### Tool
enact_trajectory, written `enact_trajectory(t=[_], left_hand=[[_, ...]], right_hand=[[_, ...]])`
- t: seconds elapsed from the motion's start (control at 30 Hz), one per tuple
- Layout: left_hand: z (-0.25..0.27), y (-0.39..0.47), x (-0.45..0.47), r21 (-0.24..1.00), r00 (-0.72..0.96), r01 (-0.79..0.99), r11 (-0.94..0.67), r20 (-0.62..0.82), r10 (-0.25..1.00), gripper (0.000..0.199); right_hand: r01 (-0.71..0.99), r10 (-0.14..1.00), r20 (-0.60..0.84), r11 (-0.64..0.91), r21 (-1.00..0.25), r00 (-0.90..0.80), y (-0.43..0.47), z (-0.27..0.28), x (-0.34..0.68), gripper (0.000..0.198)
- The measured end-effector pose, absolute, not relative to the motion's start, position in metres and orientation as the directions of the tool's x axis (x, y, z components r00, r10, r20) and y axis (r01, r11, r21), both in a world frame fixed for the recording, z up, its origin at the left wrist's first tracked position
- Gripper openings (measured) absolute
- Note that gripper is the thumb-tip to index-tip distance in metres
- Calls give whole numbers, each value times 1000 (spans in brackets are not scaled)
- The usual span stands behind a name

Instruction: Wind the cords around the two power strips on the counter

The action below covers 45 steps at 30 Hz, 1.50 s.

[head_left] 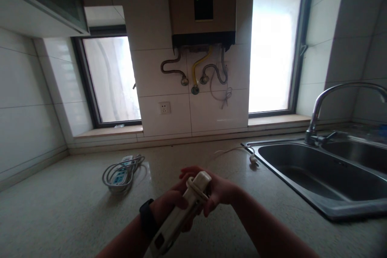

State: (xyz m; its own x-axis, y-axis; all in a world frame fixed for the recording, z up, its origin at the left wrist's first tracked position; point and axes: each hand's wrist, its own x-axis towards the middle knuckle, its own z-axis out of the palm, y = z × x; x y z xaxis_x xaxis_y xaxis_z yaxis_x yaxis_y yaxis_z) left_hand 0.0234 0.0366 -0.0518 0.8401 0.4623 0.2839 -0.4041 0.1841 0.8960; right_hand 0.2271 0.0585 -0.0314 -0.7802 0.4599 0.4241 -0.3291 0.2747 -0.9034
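Note:
A long white power strip (171, 225) slants up over the counter in front of me, a dark square switch near its lower end. My left hand (172, 201), with a dark watch on the wrist, is closed around its middle, thumb on top. White cord (195, 189) loops round its upper end. My right hand (222, 190) is closed at that end with its fingers on the cord; its far fingers are partly hidden behind the strip. The plug (254, 161) lies on the counter by the sink, its thin cord trailing back toward my hands.
Another power strip (121, 173) with blue sockets and coiled grey cord lies left on the counter (60, 201). A steel double sink (290, 173) with a tall faucet (316, 109) stands at right. A wall socket (165, 107) sits below the water heater (184, 8).

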Motion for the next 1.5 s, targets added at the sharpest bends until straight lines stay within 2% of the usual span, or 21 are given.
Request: enact_trajectory(t=[0.17,0.3,0.4,0.5,0.63,0.73,0.83,0.9,1.03,1.07,1.13,1.37,1.5], left_hand=[[-45,31,23,914,882,-327,242,203,425,68],[-43,32,25,909,876,-343,235,220,429,65],[-41,34,27,937,890,-285,204,180,418,52],[-38,35,27,975,873,-187,121,108,476,55],[-33,35,24,1000,763,-22,-6,20,646,54],[-29,35,25,978,690,75,-194,90,718,49],[-24,32,29,867,595,237,-437,227,771,39],[-24,31,32,752,484,363,-551,353,801,50],[-37,31,38,505,367,581,-638,537,759,103],[-42,33,39,456,366,613,-646,561,743,108],[-48,36,41,408,357,647,-644,585,728,104],[-33,40,32,550,441,510,-661,493,750,102],[-30,40,26,594,477,491,-637,428,767,113]], right_hand=[[-232,416,371,348,-908,-830,58,-26,230,98],[-220,493,361,322,-921,-792,56,-28,229,97],[-222,576,349,280,-934,-739,55,-29,228,84],[-212,634,359,297,-931,-685,54,-29,227,64],[-196,667,358,307,-931,-653,53,-29,225,45],[-193,709,383,337,-921,-591,54,-28,224,40],[-191,763,428,386,-903,-485,57,-28,223,40],[-149,814,431,406,-901,-388,60,-29,221,38],[-26,906,394,394,-919,-156,64,-32,216,34],[-11,911,391,393,-920,-131,64,-32,214,34],[11,910,393,398,-917,-132,63,-31,212,34],[51,913,328,350,-935,-242,57,-21,216,37],[78,894,345,380,-922,-286,59,-24,219,38]])
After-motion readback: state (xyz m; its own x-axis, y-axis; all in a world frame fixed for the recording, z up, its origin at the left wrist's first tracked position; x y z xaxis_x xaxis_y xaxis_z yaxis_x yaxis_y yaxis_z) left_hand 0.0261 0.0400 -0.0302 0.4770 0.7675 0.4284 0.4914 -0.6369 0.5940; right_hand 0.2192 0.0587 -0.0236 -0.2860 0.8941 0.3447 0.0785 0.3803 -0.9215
